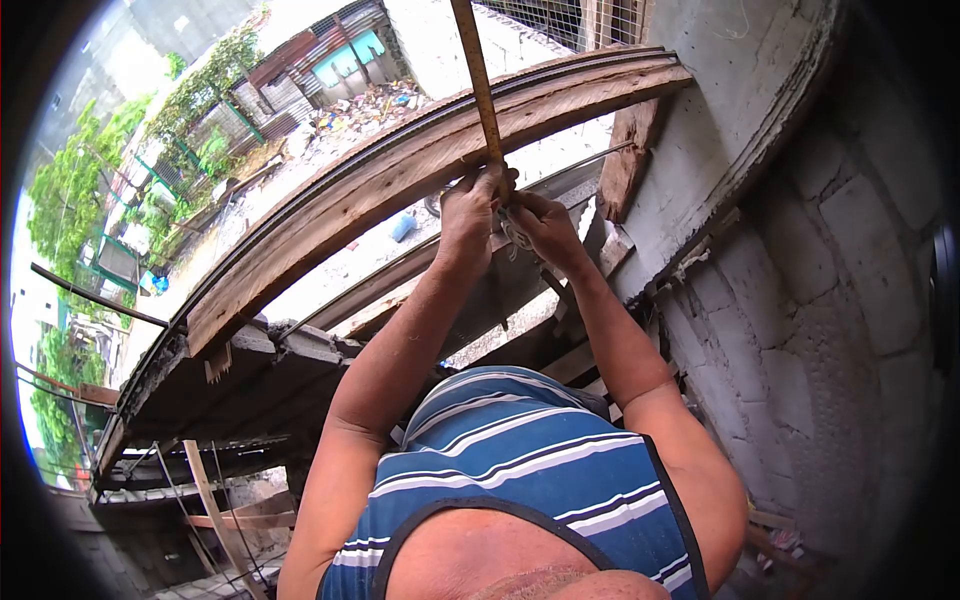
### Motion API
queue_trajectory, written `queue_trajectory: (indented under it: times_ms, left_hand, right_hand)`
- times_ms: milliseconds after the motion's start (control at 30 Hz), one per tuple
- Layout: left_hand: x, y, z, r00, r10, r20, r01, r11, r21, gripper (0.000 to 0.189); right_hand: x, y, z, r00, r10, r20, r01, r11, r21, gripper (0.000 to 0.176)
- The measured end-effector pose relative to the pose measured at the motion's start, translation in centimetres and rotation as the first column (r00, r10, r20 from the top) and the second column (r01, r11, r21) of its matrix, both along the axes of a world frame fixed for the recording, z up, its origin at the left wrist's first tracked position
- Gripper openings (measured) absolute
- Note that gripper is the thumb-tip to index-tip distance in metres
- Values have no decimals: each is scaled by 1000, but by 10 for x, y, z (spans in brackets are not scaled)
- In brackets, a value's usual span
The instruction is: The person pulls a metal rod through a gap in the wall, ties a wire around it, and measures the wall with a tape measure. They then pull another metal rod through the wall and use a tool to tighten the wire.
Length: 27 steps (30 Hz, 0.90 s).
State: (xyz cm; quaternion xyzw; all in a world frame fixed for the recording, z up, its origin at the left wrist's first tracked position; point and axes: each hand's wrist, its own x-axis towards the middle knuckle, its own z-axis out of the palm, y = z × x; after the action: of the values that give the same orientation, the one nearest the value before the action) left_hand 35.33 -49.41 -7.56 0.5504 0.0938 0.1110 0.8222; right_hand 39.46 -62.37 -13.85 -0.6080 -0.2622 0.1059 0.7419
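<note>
A narrow, worn yellow strip that looks like a tape measure blade (478, 80) runs up out of the top of the view, crossing in front of a wooden beam (400, 180). My left hand (468, 215) is closed around its lower part, just under the beam. Close beside it, my right hand (545, 228) is pinched at the strip's lower end. A small loop of white string (518, 237) hangs by the right fingers. The fingertips partly cover whatever lies between the two hands.
Dark metal bars (560, 77) lie along the beam's top. A grey concrete wall (740, 130) rises at right, with a block wall (760, 330) below. Rods (100, 295) stick out at left. Past the beam, far below, lies ground with rubbish (370, 120).
</note>
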Motion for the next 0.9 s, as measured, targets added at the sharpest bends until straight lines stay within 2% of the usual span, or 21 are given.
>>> queue_trajectory:
  times_ms: [267, 333, 567, 633, 700, 733, 767, 800, 833, 867, 900]
  left_hand:
    - [-2, -5, 6, 999, 42, -1, -42, 999, -35, 33]
    - [0, -5, 5, 999, 44, -8, -44, 998, -43, 33]
    - [3, -5, 0, 999, 39, -13, -40, 999, -24, 32]
    - [9, -4, -11, 1000, 17, 7, -17, 998, -63, 29]
    - [5, -2, -14, 997, -48, -65, 55, 992, 110, 34]
    - [31, 13, -58, 991, -70, 114, 13, 900, 436, 42]
    - [11, 10, -34, 987, -36, -155, 105, 881, 462, 30]
    - [10, 12, -67, 988, -1, 153, -107, 710, 696, 32]
    - [7, 15, -74, 980, -15, 198, -119, 751, 649, 33]
    - [-46, 13, -11, 999, 11, -42, 19, 758, 652, 31]
    - [-42, 16, -49, 975, 36, 217, -165, 774, 612, 27]
  right_hand:
    - [7, 2, -9, 1000, 4, -1, -4, 1000, -19, 25]
    - [9, 2, -13, 996, -59, 68, 63, 996, -57, 25]
    - [14, -1, -17, 999, -25, 33, 26, 998, -56, 26]
    - [22, 0, -28, 981, -112, 157, 133, 983, -130, 29]
    - [23, -1, -37, 992, -81, 97, 88, 994, -67, 34]
    - [25, 2, -40, 990, -36, 137, 38, 999, -11, 37]
    - [21, 4, -39, 995, -27, 91, 34, 996, -81, 39]
    - [13, 4, -42, 993, -19, 114, 30, 995, -100, 39]
    - [16, 4, -70, 983, -34, 183, 57, 991, -118, 38]
    - [14, 2, -78, 943, -12, 333, 79, 979, -188, 35]
    - [22, -3, -105, 858, 11, 514, 128, 964, -234, 31]
